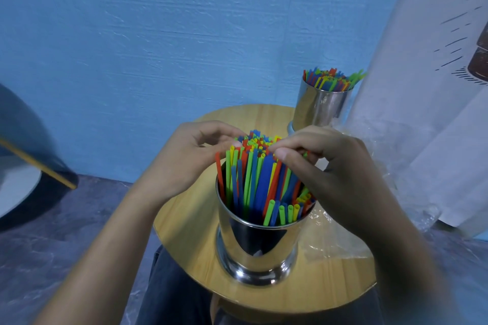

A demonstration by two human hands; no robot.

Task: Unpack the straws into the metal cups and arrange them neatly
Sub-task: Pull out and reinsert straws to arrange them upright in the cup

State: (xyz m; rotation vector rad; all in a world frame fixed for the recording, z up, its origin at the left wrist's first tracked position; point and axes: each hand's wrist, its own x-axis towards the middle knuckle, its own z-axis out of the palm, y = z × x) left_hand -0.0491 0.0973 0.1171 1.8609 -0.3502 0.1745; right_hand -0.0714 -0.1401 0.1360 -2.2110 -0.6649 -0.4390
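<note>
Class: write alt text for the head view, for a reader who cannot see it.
A left hand and right hand pinch the tops of coloured straws standing in the near metal cup on a round wooden table. A second straw-filled cup stands behind.

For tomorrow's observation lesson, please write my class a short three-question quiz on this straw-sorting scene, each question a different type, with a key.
1. True or false: the near cup and the far cup both hold straws.
2. Where do the left hand and the right hand grip straws? A) near cup B) far cup C) neither
3. Fill in: the clear wrapper lies on the person's ____ side of the near cup.
Key: 1 true; 2 A; 3 right.
</note>
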